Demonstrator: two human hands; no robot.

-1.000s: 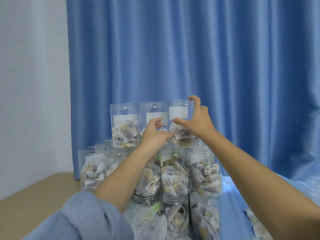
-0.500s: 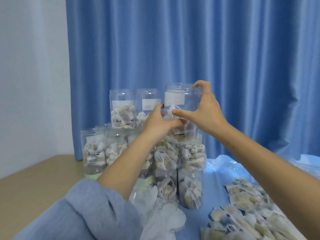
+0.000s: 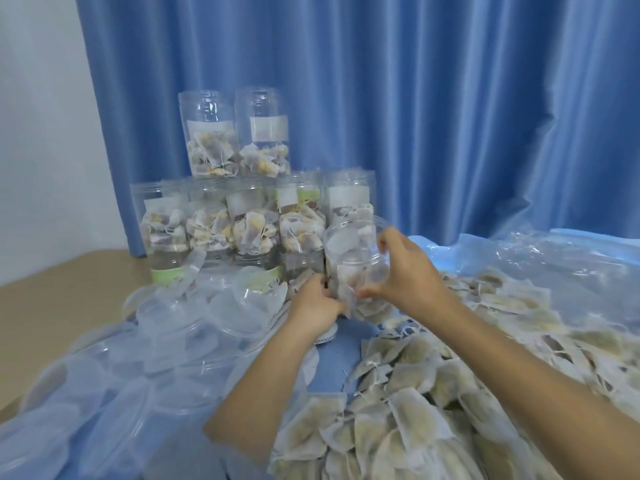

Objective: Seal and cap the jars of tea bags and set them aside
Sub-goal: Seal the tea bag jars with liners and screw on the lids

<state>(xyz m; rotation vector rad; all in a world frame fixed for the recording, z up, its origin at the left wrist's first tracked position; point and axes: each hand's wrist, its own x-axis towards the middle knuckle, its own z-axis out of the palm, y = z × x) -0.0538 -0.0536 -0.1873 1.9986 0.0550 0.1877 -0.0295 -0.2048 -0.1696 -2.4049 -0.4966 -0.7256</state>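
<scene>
Both hands' fingers grasp a blurred jar (image 3: 356, 258); left hand (image 3: 313, 308), right hand (image 3: 403, 271), its base hidden.

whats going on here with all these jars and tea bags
A person holds one clear plastic jar of tea bags in both bare hands, the right hand round its side and the left hand at its base, low in front of the stacked clear jars of tea bags by the blue curtain. Loose tea bags lie heaped on the right, clear plastic lids on the left.
</scene>
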